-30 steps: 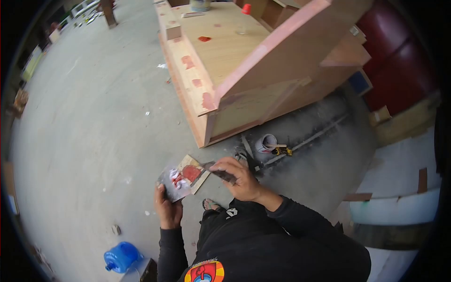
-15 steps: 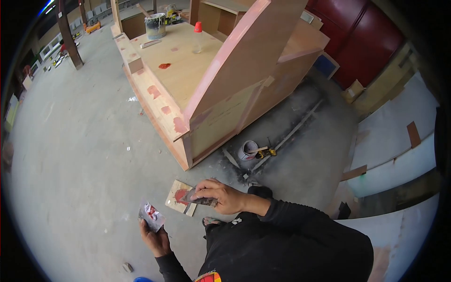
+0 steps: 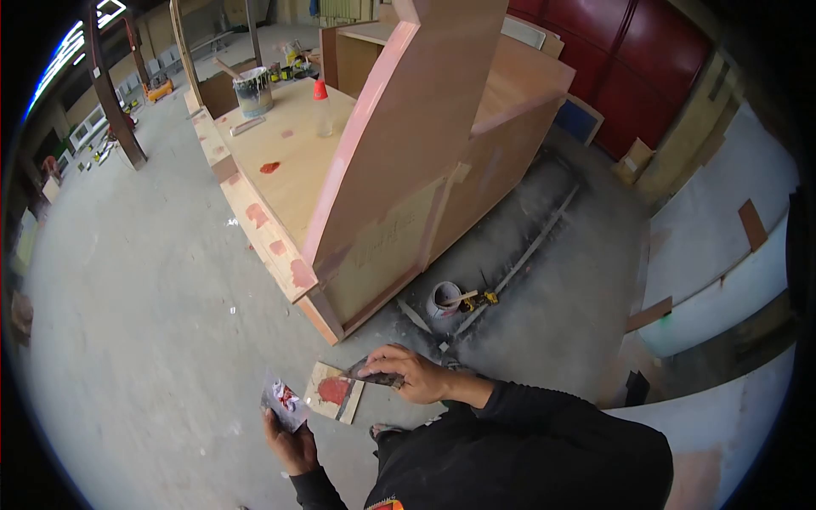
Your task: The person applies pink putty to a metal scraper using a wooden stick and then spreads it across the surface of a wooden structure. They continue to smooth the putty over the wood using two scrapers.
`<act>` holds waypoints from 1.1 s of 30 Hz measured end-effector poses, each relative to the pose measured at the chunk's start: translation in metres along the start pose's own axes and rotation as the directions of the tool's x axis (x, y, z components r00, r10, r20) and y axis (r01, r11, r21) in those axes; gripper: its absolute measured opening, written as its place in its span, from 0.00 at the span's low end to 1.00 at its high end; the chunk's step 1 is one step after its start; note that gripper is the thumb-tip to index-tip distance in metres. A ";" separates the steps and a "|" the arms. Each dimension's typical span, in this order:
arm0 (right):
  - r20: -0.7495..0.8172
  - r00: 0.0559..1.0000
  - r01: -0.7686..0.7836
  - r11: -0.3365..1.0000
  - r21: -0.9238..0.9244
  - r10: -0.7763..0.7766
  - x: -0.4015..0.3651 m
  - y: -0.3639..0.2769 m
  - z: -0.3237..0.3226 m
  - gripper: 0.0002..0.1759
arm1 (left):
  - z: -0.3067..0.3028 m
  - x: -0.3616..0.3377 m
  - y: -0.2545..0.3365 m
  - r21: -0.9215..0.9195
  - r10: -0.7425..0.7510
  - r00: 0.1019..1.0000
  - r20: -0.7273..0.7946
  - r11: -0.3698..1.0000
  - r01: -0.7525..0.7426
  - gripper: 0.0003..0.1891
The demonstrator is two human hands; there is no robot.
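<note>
My left hand [image 3: 291, 444] grips a flat, thin putty spreader [image 3: 274, 394] that carries a lump of white and red putty [image 3: 286, 396]. In my right hand [image 3: 415, 376] is a dark, stained putty scraper [image 3: 367, 374], pinched between thumb and fingers. Its blade edge overlaps the upper right corner of a small wooden board [image 3: 320, 376] in this view. A red putty patch [image 3: 333, 391] lies across the board's middle. Ahead stands a large wooden cabinet [image 3: 408, 161] with pink filler along its curved edge and on its lower ledge.
On the cabinet's flat panel stand a paint-smeared bucket [image 3: 253, 95] and a red-capped bottle [image 3: 322, 110], near a red putty blob [image 3: 269, 167]. A small tub [image 3: 444, 299] and a yellow power tool [image 3: 482, 301] sit on the floor by the cabinet. White curved panels [image 3: 722, 297] line the right.
The view has shifted, and the cabinet sits further left and lower. My right hand's scraper has moved off the red patch toward the board's corner, uncovering more of it. Both hands keep their hold.
</note>
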State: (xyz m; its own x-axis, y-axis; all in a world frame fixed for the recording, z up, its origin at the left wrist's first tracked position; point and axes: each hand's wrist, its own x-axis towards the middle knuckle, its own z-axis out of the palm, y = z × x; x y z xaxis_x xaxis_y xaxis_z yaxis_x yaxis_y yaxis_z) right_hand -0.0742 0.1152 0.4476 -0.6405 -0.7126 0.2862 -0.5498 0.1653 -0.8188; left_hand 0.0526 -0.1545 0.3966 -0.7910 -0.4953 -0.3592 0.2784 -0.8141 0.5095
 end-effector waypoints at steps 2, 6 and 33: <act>-0.008 1.000 0.003 0.999 0.043 -0.003 -0.006 0.010 -0.016 0.29 | 0.014 -0.003 -0.013 0.041 0.030 1.000 0.010 0.999 -0.030 0.19; -0.011 1.000 0.005 0.995 0.098 -0.004 -0.011 0.024 -0.058 0.29 | 0.051 -0.009 -0.057 0.081 0.085 0.996 0.040 0.993 -0.088 0.19; 0.108 0.924 0.374 0.813 -0.446 -0.366 0.042 -0.040 -0.143 0.29 | 0.176 -0.016 -0.110 0.560 0.388 0.881 0.269 0.681 -0.471 0.12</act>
State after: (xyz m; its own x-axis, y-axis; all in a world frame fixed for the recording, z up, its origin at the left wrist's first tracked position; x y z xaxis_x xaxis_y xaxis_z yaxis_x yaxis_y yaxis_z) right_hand -0.1563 0.1762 0.5636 -0.3329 -0.7928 0.5105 -0.9257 0.1716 -0.3370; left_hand -0.0618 -0.0040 0.4842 -0.7357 -0.6710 0.0919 0.2576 -0.1517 0.9543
